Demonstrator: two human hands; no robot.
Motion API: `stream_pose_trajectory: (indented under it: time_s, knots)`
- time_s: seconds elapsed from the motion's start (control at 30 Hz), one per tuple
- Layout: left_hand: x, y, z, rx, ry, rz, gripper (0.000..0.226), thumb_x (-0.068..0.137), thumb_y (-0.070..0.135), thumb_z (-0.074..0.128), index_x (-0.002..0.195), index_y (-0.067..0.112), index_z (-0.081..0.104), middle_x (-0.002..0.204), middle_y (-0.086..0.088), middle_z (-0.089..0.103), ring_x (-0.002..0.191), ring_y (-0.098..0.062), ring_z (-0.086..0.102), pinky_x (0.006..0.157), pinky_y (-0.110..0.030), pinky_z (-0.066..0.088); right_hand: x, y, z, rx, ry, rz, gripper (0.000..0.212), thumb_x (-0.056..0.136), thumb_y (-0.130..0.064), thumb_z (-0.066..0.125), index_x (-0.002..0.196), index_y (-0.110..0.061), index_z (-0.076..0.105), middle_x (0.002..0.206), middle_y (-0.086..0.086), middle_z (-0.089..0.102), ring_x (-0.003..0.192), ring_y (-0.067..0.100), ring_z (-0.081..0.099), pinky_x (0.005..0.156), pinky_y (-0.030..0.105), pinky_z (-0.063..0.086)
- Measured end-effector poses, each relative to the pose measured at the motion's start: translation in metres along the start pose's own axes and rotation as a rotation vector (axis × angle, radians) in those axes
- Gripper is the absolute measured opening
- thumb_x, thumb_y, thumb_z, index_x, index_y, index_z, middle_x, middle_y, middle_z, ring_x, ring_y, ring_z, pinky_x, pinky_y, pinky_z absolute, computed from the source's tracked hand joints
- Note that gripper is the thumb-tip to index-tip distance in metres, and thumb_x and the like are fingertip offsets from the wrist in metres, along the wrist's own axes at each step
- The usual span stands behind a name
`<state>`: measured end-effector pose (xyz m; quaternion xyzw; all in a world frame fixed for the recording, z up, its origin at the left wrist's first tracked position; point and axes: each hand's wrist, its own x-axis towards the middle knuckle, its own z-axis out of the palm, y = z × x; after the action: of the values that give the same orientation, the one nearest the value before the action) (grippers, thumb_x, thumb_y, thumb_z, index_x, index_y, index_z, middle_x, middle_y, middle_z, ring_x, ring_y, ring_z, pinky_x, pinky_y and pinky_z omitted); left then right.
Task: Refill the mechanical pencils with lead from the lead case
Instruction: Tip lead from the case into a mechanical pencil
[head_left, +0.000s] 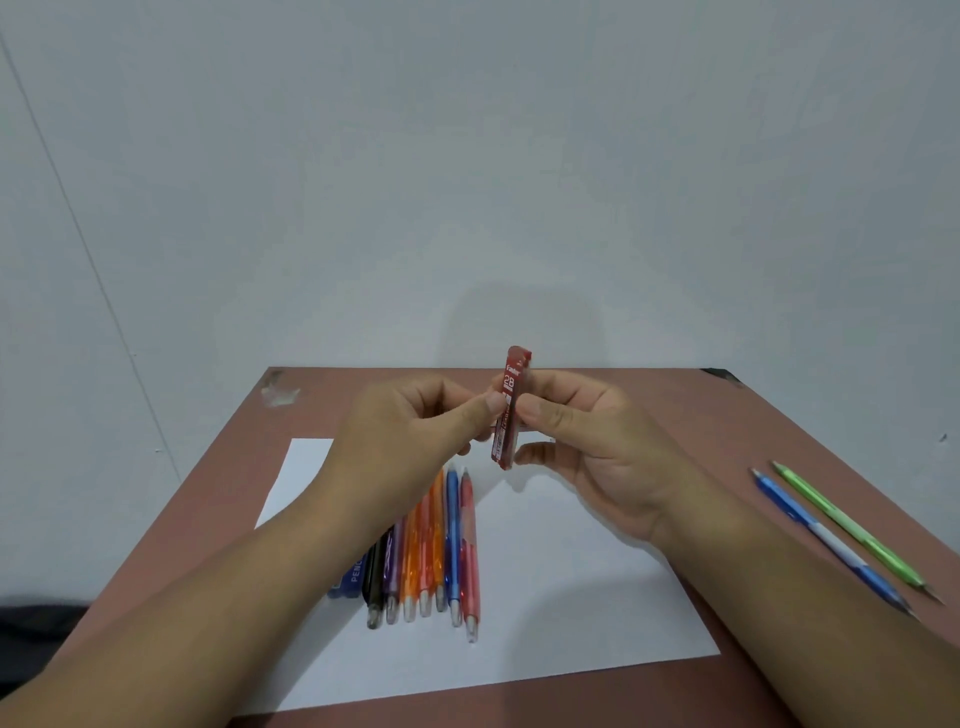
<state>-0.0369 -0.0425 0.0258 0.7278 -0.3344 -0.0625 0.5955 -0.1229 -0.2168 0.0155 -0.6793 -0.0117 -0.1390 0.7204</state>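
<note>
Both hands hold the red lead case (511, 410) upright at the frame centre: the left hand (415, 436) pinches its middle, the right hand (587, 441) grips opposite. The pencils (436, 551) lie below, under the left forearm.

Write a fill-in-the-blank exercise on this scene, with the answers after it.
1. Both hands, left and right, hold the red lead ____ above the table.
2. The case is marked ____.
3. The row of pencils lies on a white ____.
4. Apart on the right lie a blue pencil and a ____ one.

Answers: case; 2B; sheet; green
</note>
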Motion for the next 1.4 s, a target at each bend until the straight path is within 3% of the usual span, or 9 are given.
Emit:
stream_pose_trajectory:
  time_s: [0.17, 0.37, 0.57, 0.77, 0.9, 1.0, 1.13, 1.3, 1.4]
  knots:
    - [0.000, -0.001, -0.004, 0.003, 0.074, 0.095, 0.022, 0.085, 0.048, 0.070, 0.102, 0.034, 0.070, 0.091, 0.010, 0.072, 0.086, -0.014, 0.067, 0.074, -0.029, 0.058, -0.003, -0.005, 0.002, -0.187, 0.080, -0.008, 0.031, 0.084, -0.031, 0.071, 0.113, -0.021, 0.076, 0.110, 0.001, 0.077, 0.102, 0.017, 0.071, 0.084, 0.043, 0.052]
    - [-0.001, 0.003, -0.008, 0.043, 0.050, 0.154, 0.034, 0.084, 0.049, 0.064, 0.117, 0.041, 0.068, 0.098, 0.019, 0.071, 0.093, -0.004, 0.067, 0.079, -0.022, 0.057, -0.007, -0.010, 0.007, -0.298, 0.086, -0.038, 0.022, 0.094, -0.016, 0.069, 0.114, -0.020, 0.075, 0.105, -0.002, 0.078, 0.101, 0.018, 0.072, 0.082, 0.037, 0.059]
    - [-0.002, 0.001, -0.008, 0.059, 0.035, 0.134, 0.024, 0.088, 0.042, 0.069, 0.110, 0.034, 0.075, 0.098, 0.019, 0.074, 0.097, -0.004, 0.069, 0.088, -0.032, 0.059, -0.008, -0.009, 0.007, -0.347, 0.078, -0.063, 0.020, 0.090, -0.013, 0.074, 0.107, -0.023, 0.078, 0.101, 0.001, 0.078, 0.097, 0.024, 0.072, 0.080, 0.032, 0.061]
    - [-0.001, 0.002, -0.009, -0.008, 0.026, 0.101, 0.018, 0.088, 0.038, 0.069, 0.103, 0.033, 0.078, 0.097, 0.019, 0.075, 0.097, 0.000, 0.069, 0.087, -0.026, 0.055, -0.009, -0.011, 0.009, -0.311, 0.069, -0.080, 0.021, 0.088, -0.006, 0.074, 0.101, -0.022, 0.079, 0.096, 0.008, 0.077, 0.090, 0.025, 0.072, 0.075, 0.026, 0.059]
    - [-0.001, 0.006, -0.009, -0.086, 0.039, 0.084, 0.017, 0.091, 0.035, 0.064, 0.093, 0.029, 0.080, 0.086, 0.012, 0.077, 0.083, 0.000, 0.069, 0.073, -0.016, 0.051, -0.010, -0.012, 0.009, -0.309, 0.057, -0.073, 0.022, 0.085, -0.006, 0.077, 0.101, -0.020, 0.080, 0.095, 0.010, 0.077, 0.084, 0.018, 0.070, 0.077, 0.030, 0.061]
    - [0.000, 0.007, -0.010, -0.085, 0.066, 0.082, 0.019, 0.094, 0.032, 0.062, 0.089, 0.028, 0.080, 0.080, 0.009, 0.076, 0.078, -0.004, 0.069, 0.070, -0.018, 0.051, -0.010, -0.011, 0.009, -0.338, 0.065, -0.082, 0.021, 0.086, -0.007, 0.077, 0.101, -0.020, 0.080, 0.095, 0.011, 0.076, 0.085, 0.029, 0.069, 0.079, 0.038, 0.061]
    - [-0.001, 0.005, -0.006, -0.090, 0.060, 0.091, 0.019, 0.096, 0.029, 0.061, 0.092, 0.024, 0.079, 0.082, 0.005, 0.077, 0.079, -0.010, 0.070, 0.070, -0.026, 0.057, -0.010, -0.009, 0.007, -0.465, 0.088, -0.102, 0.021, 0.087, -0.013, 0.079, 0.099, -0.030, 0.078, 0.097, -0.006, 0.077, 0.090, 0.016, 0.070, 0.079, 0.035, 0.061]
    - [-0.003, 0.004, -0.002, -0.162, 0.071, 0.098, 0.015, 0.096, 0.020, 0.063, 0.095, 0.024, 0.077, 0.087, 0.006, 0.078, 0.086, -0.012, 0.074, 0.079, -0.023, 0.059, -0.008, -0.008, 0.004, -0.758, 0.135, -0.123, 0.024, 0.089, -0.021, 0.075, 0.103, -0.041, 0.072, 0.101, -0.019, 0.074, 0.099, 0.000, 0.068, 0.088, 0.031, 0.059]
    - [-0.002, 0.003, 0.001, -0.193, 0.093, 0.089, 0.013, 0.095, 0.017, 0.063, 0.098, 0.021, 0.076, 0.089, 0.002, 0.078, 0.086, -0.017, 0.076, 0.081, -0.033, 0.062, -0.007, -0.008, 0.003, -0.849, 0.193, -0.206, 0.029, 0.092, -0.021, 0.070, 0.114, -0.042, 0.072, 0.106, -0.024, 0.071, 0.105, -0.001, 0.065, 0.088, 0.025, 0.058]
